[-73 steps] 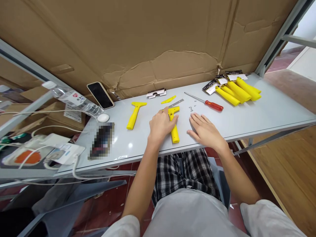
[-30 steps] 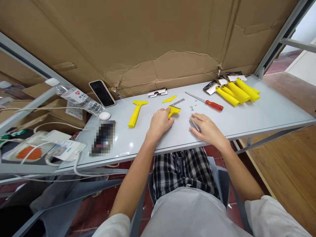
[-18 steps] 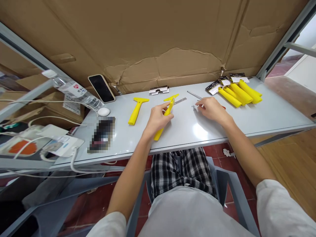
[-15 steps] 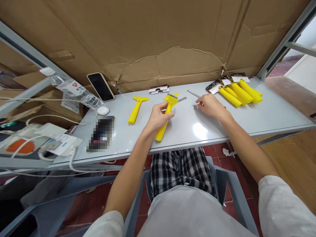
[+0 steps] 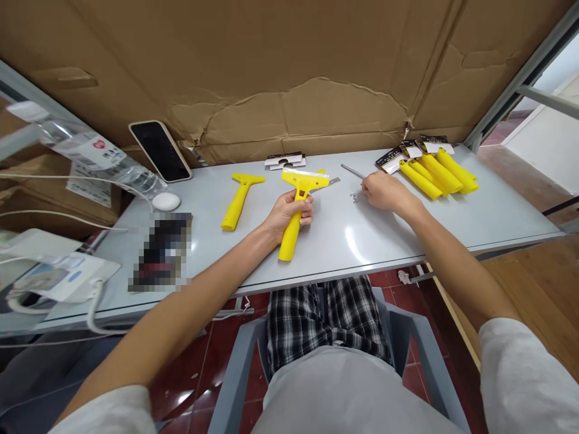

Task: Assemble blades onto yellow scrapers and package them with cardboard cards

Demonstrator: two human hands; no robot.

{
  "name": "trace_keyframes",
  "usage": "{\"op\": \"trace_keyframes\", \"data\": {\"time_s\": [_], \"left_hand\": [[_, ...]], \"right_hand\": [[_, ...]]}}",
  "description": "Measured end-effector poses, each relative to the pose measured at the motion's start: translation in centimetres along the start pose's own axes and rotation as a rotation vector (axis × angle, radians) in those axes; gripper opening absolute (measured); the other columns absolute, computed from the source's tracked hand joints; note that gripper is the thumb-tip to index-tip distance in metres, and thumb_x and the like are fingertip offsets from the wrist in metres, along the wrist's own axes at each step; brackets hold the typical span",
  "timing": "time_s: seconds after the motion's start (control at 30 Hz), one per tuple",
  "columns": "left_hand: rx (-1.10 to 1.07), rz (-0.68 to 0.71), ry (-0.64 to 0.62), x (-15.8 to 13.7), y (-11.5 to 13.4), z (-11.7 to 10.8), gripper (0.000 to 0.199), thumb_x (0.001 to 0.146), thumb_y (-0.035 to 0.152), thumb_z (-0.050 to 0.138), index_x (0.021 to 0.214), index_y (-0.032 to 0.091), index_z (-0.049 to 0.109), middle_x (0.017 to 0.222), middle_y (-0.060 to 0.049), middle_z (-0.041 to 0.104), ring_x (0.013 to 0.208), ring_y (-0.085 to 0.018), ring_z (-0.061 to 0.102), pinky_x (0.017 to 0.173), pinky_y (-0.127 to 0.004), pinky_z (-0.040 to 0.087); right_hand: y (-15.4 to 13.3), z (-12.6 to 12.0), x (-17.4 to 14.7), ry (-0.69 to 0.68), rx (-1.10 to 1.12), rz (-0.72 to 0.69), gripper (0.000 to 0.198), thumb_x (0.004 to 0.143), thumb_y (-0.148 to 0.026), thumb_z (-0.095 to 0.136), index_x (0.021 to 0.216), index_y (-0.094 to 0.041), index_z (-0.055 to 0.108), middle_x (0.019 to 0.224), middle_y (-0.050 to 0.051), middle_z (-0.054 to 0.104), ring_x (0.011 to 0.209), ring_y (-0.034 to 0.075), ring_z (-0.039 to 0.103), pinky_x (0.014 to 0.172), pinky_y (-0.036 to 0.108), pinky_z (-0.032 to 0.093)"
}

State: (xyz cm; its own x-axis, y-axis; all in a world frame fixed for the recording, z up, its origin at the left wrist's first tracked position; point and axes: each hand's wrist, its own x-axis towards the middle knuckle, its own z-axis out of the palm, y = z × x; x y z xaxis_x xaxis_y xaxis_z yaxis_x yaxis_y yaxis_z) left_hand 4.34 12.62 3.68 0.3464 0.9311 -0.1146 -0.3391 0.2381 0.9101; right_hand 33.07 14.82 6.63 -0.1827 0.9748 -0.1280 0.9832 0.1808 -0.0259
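Observation:
A yellow scraper (image 5: 290, 235) is gripped by its handle in my left hand (image 5: 289, 214), its wide T-shaped head facing me. Behind that head lie a thin metal blade (image 5: 333, 181) and a bit of another yellow piece, mostly hidden. My right hand (image 5: 384, 191) is closed around a screwdriver (image 5: 351, 170) low over the table; only its metal shaft shows, pointing back and left. Just left of those fingers lie several small screws (image 5: 354, 198). A second yellow scraper (image 5: 237, 202) rests on the table left of my left hand.
Several yellow handles (image 5: 436, 172) with black-and-white cards lie at the right rear. Another card (image 5: 284, 160) sits by the cardboard wall (image 5: 289, 66). On the left are a phone (image 5: 160, 150), a water bottle (image 5: 99, 147), a white round object (image 5: 166, 201), a blurred-out item (image 5: 163, 253) and cables.
The scraper in my left hand has turned, so its broad head now faces me. My right hand has drawn slightly away from the screws and closed on the screwdriver. The view has shifted.

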Motion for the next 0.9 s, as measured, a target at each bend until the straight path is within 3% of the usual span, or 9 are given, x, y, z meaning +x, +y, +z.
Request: {"op": "trace_keyframes", "data": {"time_s": [0.1,0.23,0.33,0.43,0.63,0.9], "left_hand": [[-0.01,-0.026,-0.026,-0.5,-0.1,-0.1,0.046,0.053,0.012,0.092,0.083,0.019,0.058,0.083,0.006,0.061,0.055,-0.003,0.047,0.044,-0.017,0.036],[-0.005,-0.07,-0.052,-1.0,0.1,0.0,0.043,0.053,0.012,0.092,0.081,0.018,0.06,0.081,0.005,0.061,0.054,-0.003,0.047,0.044,-0.019,0.036],[-0.007,-0.073,-0.057,-1.0,0.3,0.1,0.04,0.055,0.012,0.092,0.079,0.017,0.061,0.08,0.005,0.06,0.054,-0.003,0.047,0.043,-0.019,0.035],[-0.011,-0.082,-0.062,-1.0,0.4,0.1,0.036,0.055,0.012,0.091,0.077,0.017,0.062,0.078,0.005,0.06,0.053,-0.003,0.047,0.044,-0.02,0.036],[-0.015,-0.088,-0.059,-1.2,0.4,0.2,0.037,0.055,0.011,0.092,0.078,0.017,0.064,0.079,0.005,0.061,0.054,-0.004,0.048,0.044,-0.021,0.037],[-0.015,-0.067,-0.042,-1.3,0.3,0.4,0.034,0.057,0.011,0.091,0.077,0.017,0.064,0.079,0.005,0.06,0.054,-0.004,0.048,0.044,-0.02,0.037]], "right_hand": [[-0.7,-1.6,0.1,0.018,0.041,0.017,0.028,0.098,-0.016,0.058,0.115,-0.014,0.08,0.126,0.017,0.077,0.107,0.024,0.069,0.092,0.033,0.048],[-2.1,-3.5,1.1,0.266,0.499,-0.199,0.022,0.105,-0.033,0.065,0.11,-0.015,0.077,0.126,0.012,0.076,0.111,0.018,0.066,0.1,0.032,0.052],[-4.0,-3.4,2.3,0.345,0.9,-0.365,0.048,0.098,-0.067,0.079,0.108,-0.019,0.076,0.131,0.011,0.074,0.12,0.019,0.066,0.102,0.033,0.058],[-5.7,-2.1,2.7,0.293,1.14,-0.441,0.071,0.082,-0.087,0.085,0.102,-0.02,0.075,0.131,0.01,0.074,0.124,0.02,0.067,0.109,0.036,0.061],[-6.6,-0.5,1.5,0.148,1.269,-0.461,0.073,0.077,-0.086,0.091,0.096,-0.017,0.075,0.135,0.011,0.073,0.127,0.019,0.069,0.112,0.035,0.062],[-6.3,-0.3,1.3,0.134,1.231,-0.442,0.068,0.08,-0.082,0.091,0.095,-0.017,0.076,0.138,0.011,0.073,0.132,0.022,0.069,0.116,0.039,0.06]]}}
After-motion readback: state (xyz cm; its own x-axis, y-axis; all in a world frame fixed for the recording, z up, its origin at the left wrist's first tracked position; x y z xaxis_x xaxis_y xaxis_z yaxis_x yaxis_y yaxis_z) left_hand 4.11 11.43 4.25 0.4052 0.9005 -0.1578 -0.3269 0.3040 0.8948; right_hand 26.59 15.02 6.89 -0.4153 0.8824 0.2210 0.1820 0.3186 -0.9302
